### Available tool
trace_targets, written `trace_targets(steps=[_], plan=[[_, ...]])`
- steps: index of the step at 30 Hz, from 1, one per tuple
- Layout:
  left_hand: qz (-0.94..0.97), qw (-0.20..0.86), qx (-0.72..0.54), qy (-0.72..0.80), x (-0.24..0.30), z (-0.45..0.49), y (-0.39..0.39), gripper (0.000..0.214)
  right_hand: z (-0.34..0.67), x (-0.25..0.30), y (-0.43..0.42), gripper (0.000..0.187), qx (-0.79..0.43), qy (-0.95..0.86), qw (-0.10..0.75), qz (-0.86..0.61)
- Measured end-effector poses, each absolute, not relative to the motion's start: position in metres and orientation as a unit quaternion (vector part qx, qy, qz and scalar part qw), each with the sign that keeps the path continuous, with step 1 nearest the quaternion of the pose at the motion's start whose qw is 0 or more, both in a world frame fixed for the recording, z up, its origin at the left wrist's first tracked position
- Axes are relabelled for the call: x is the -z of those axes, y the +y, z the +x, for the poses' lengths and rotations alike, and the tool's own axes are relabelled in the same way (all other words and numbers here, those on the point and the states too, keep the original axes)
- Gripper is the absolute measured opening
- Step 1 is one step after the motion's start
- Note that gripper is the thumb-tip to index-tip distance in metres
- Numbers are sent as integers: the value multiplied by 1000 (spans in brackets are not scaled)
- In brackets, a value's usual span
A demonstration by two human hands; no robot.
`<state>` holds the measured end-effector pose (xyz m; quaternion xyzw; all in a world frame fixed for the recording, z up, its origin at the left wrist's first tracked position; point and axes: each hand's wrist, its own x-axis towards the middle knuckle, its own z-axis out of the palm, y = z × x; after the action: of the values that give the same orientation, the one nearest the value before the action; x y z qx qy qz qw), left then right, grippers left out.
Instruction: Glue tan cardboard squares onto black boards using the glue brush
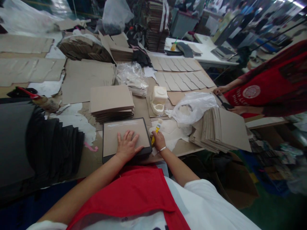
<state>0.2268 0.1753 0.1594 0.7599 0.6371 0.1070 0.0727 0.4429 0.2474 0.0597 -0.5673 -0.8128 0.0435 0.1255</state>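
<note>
My left hand [128,145] lies flat with spread fingers on a tan cardboard sheet [112,139]. That sheet rests on a black-edged panel [147,150], with a dark border showing around it. A shiny strip crosses the sheet near its far edge. Just to the right, my right hand [158,140] is closed around a yellow-handled paintbrush [157,128], bristles pointing up and away from me. Beyond the brush stands a cut-open cream plastic container [159,95]. Behind the panel sits a stack of cardboard sheets [111,99].
Black folded pieces [59,147] are piled at left, near a glue bottle [46,103] with a red nozzle. A white plastic bag [195,107] and a leaning cardboard stack [227,129] lie to the right. Across the table, a co-worker's hands [236,110] hold a dark strip.
</note>
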Motion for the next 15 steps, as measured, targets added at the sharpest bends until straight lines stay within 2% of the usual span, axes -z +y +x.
trace_targets(steps=[3,6,11,15], plan=[[758,76,-110,639,-160,227,175,56,438,-57,242,25,-47,-813,111,-570],[758,78,-118,637,-157,226,173,56,439,-62,242,24,-98,-786,140,-594],[750,123,-157,631,-155,220,176,56,448,-106,244,20,-209,-684,303,-629],[716,229,-278,598,-169,227,190,78,434,-163,234,27,-365,-624,417,-551]])
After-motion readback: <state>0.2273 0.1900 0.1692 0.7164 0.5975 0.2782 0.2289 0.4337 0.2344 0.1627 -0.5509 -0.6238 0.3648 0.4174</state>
